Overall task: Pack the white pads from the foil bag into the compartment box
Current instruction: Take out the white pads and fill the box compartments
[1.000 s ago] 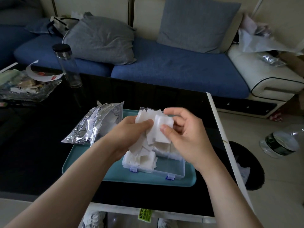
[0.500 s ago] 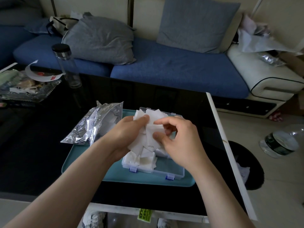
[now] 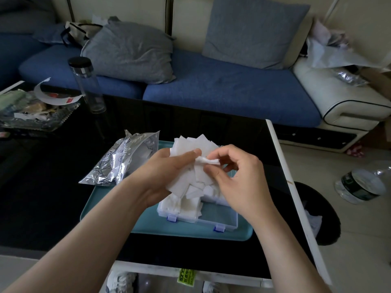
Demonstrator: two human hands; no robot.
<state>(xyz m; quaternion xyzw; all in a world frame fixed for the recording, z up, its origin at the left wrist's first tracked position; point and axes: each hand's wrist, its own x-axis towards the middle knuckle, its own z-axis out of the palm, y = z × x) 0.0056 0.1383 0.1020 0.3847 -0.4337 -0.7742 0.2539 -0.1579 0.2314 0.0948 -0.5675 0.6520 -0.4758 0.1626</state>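
Above the box (image 3: 220, 222), pads (image 3: 188, 144) in the left hand (image 3: 167, 172) hide its rear.

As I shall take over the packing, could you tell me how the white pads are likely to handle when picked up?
Probably soft and floppy: the one pad pinched by the right hand looks crumpled in the pinch. Likely light, since the left hand holds a fan of white pads. They seem apt to slide apart, as the bunch splays at odd angles.
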